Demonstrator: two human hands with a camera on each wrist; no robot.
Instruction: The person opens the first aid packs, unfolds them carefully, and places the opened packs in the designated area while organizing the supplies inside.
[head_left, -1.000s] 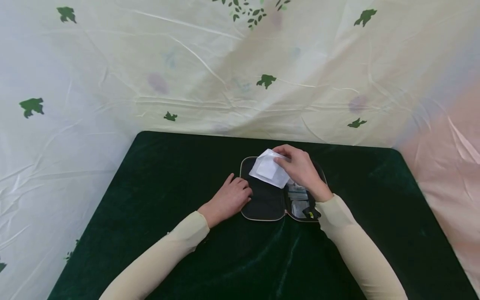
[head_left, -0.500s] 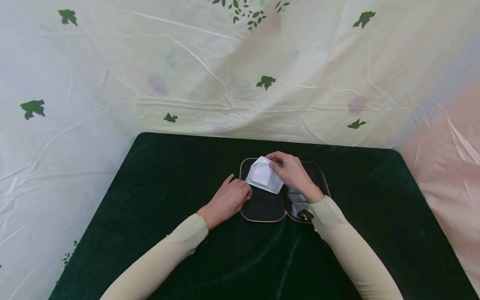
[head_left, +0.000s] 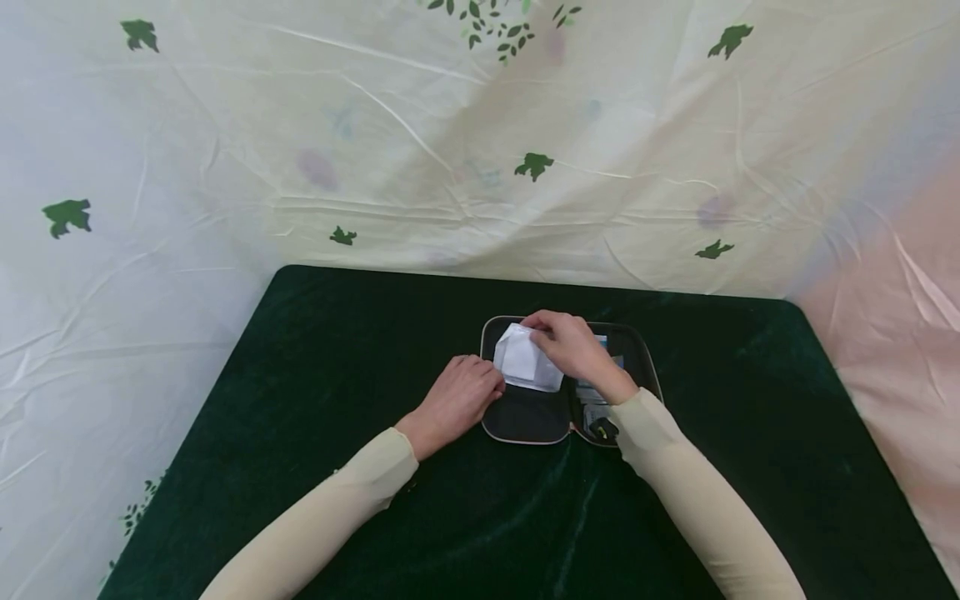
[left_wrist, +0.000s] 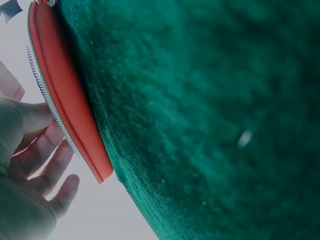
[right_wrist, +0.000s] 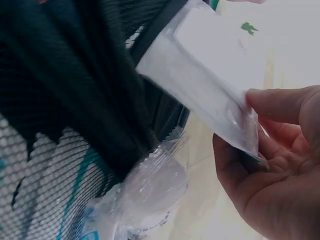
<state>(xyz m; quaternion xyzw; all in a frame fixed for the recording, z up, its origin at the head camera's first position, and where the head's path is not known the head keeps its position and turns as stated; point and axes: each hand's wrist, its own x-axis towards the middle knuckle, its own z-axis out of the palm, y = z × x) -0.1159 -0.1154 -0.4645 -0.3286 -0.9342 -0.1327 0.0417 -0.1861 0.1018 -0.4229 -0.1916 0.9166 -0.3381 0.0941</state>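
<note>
A zip case point(head_left: 525, 421), black inside and red outside, lies spread out on the table. My right hand point(head_left: 570, 346) pinches a flat white packet point(head_left: 517, 358) over the left half of the case. In the right wrist view, the packet point(right_wrist: 200, 75) has a clear film edge, and thumb and fingers hold its near end. My left hand point(head_left: 465, 392) is at the case's left edge, fingers curled over the rim. From the left wrist view, its thumb meets the zip edge of the red shell point(left_wrist: 70, 95). The packet's lower left corner lies close to the left fingertips.
Small clear-wrapped packs point(head_left: 592, 392) fill the right half of the case, partly behind the right wrist. A round item in clear plastic point(right_wrist: 160, 190) shows beside black mesh point(right_wrist: 65, 170). Dark green cloth point(head_left: 337, 350) covers the table; a patterned curtain point(head_left: 420, 150) hangs behind.
My right hand has moved left and down, bringing the white packet lower over the left half of the case. The left thumb, stretched out earlier, is now in against the fingers.
</note>
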